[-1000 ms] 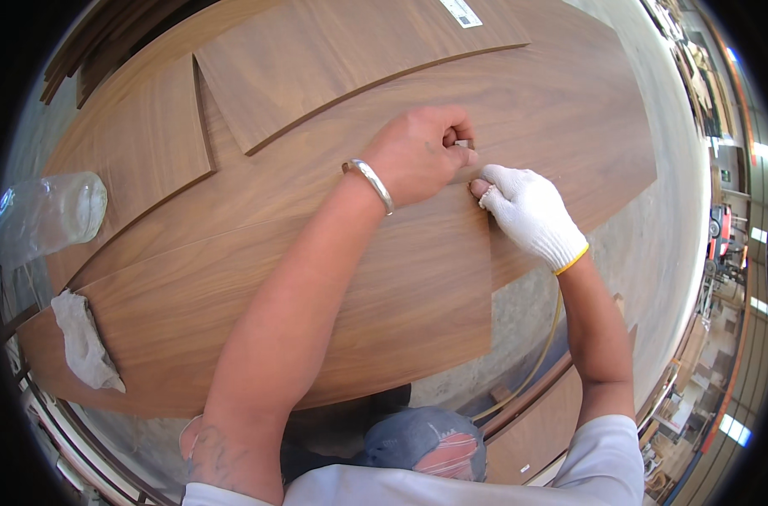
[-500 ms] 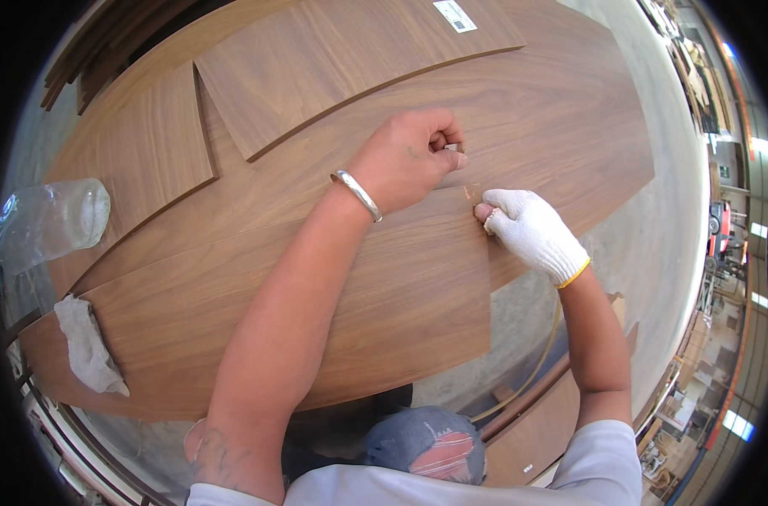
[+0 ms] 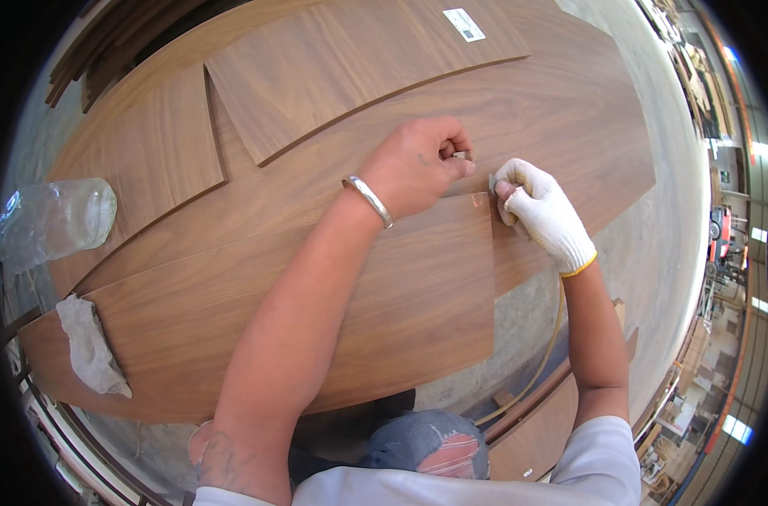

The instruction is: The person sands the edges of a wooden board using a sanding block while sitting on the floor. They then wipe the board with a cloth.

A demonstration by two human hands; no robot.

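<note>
Knee: one, in torn blue jeans, at 6 o'clock under the bench edge.
Hose: one thin yellowish line at 5 o'clock, running down past the right forearm.
Rag: one grey crumpled cloth at 8 o'clock, lying on the near panel's left end.
Near panel: one walnut-coloured sheet lying on top of the others; its far right corner sits between the two hands.
Left hand: bare, wearing one silver bangle; fingers curled closed, thumb and forefinger pinching a small pale piece, too small to identify.
Right hand: in one white glove at 2 o'clock; fingers curled closed, tips nipping a small grey piece just beside that corner.
Step in hand: by the look of it, fine work at the corner's edge, both hands close together.
Next move calls for: a steady pinch and small, careful motion, judging by how tight the spot is.
Bottle: one clear plastic one at 9 o'clock.
Panels: four counted, with one white sticker on the farthest at 12 o'clock.
</note>
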